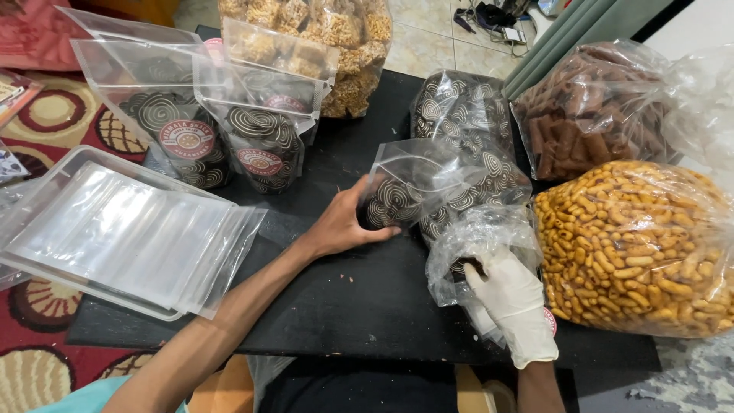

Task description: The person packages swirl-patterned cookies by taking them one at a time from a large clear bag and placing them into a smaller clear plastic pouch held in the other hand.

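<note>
Two filled pouches (222, 141) stood behind the small pouch (397, 187), which the left hand (344, 226) gripped half-filled on the table (336, 306). Beside it, gloved right hand (508, 294) fingers pinched spiral crackers inside the bulk bag (474, 138); empty pouches (115, 229) remained.

On my table (336, 306): two filled pouches of spiral snacks standing upright, left pouch (180, 126) and right pouch (264, 141), each with one round label. One small pouch (409, 187) under my bare left hand (344, 226). One big spiral bag (466, 122) lying open. One bag of brown tubes (592, 107), one bag of yellow nuts (638, 245), one bag of cereal squares (344, 38). One tray (46, 180) of empty pouches; count unreadable. One glove, on my right hand (512, 298).
</note>
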